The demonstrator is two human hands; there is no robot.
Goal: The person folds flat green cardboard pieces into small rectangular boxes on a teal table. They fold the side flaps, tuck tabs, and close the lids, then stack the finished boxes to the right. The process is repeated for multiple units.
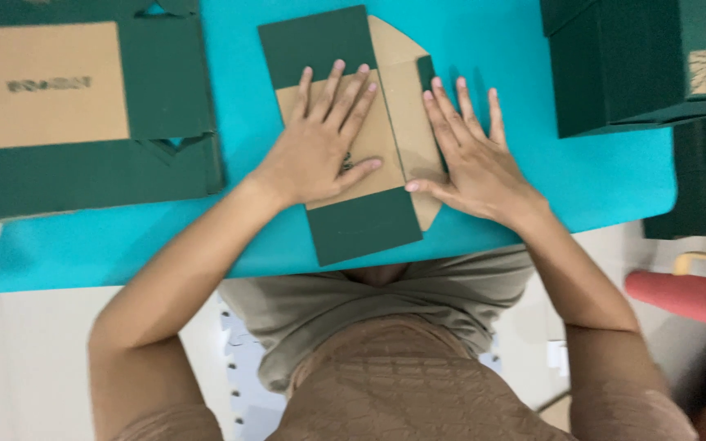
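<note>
Your flat box blank (361, 220), dark green outside and brown inside, lies in the middle of the turquoise mat (614, 175) on the bench, right in front of you. As far as the view shows, the folding is at an early stage: the side panels are laid over toward the centre and the piece is still flat, with no walls standing. To judge by the finished green boxes (623, 65) stacked at your upper right, raising the sides and closing the lid are left. Another unfolded blank (83, 114) waits at your upper left.

Your left hand (316, 147) rests palm down on the brown middle panel, fingers spread and extended, pinching nothing. Your right hand (471, 159) lies flat beside it on the folded right flap, fingers also spread, thumb reaching toward the centre fold. Neither grip closes on anything; both press the cardboard down.

A red roll (680, 298) lies off the bench at your lower right.
</note>
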